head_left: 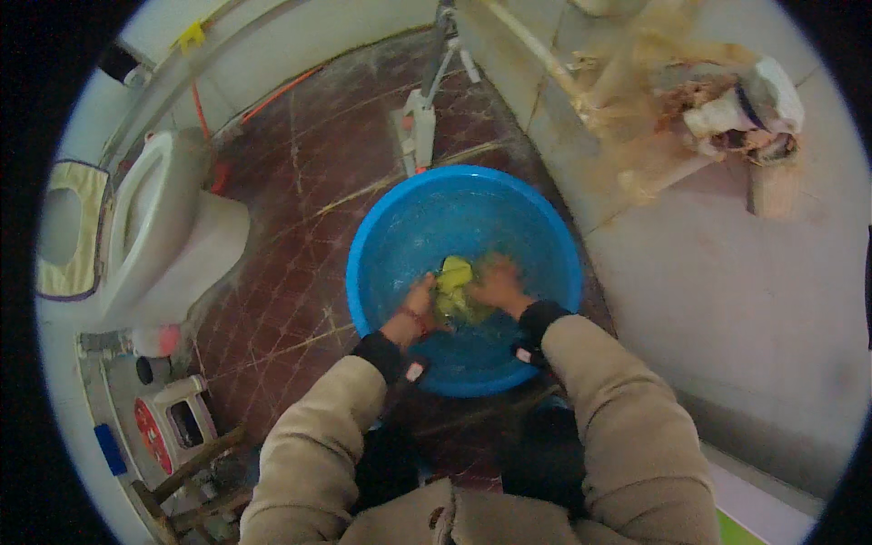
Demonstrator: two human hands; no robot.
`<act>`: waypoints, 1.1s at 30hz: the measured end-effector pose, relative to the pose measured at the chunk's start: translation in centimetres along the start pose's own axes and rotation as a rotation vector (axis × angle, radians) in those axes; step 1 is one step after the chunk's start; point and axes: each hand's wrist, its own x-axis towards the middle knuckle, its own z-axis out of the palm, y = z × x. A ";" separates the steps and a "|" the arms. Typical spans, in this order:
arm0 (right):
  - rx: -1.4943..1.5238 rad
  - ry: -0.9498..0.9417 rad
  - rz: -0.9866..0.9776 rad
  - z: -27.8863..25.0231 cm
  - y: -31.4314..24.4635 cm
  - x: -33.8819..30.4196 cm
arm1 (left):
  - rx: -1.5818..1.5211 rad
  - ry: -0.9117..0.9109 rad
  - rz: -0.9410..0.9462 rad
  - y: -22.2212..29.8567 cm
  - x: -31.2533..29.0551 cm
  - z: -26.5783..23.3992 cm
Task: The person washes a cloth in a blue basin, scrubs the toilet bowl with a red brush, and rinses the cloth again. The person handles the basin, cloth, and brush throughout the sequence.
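A large round blue basin [465,389] stands on the floor in front of me with water in it. Inside it a wet yellow-green cloth [457,275] lies crumpled, partly under the water. My left hand [417,302] is at the cloth's left side, its fingers closed on the edge. On the other side my right hand [499,283] reaches toward the cloth, smeared by motion. Whether its fingers grip the cloth does not show. Both forearms are in beige sleeves with dark cuffs.
A white toilet [182,227] with a pale yellow seat cover [91,232] stands at the left. Below it are a white and red plastic stool [173,422] and a wooden frame [191,463]. Beyond the basin is a metal stand [420,127]. A plastic-wrapped pipe [718,113] juts from the right wall.
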 end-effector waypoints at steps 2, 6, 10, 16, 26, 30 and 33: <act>0.651 -0.089 -0.091 0.5 -0.8 0.6 | -0.101 -0.108 -0.119 0.3 -0.2 0.1; 0.982 -0.043 0.059 1.5 -4.3 0.8 | -0.079 -0.214 -0.048 0.3 0.4 -0.1; 1.042 0.097 -0.021 1.1 -8.1 -0.9 | -0.205 -0.632 0.113 0.4 4.4 -2.8; 0.586 0.179 -0.197 0.9 -8.4 -1.1 | -0.034 -0.319 0.397 0.0 4.8 -3.8; 0.175 0.017 0.176 -3.4 1.3 2.8 | 0.090 -0.035 0.390 1.4 -0.1 1.8; -0.189 0.117 0.020 -2.8 0.5 0.2 | 0.920 0.334 0.745 -0.2 5.5 -6.0; -0.360 -0.062 -0.337 -1.6 -0.5 -1.0 | 1.079 0.235 0.632 -1.7 7.3 -8.6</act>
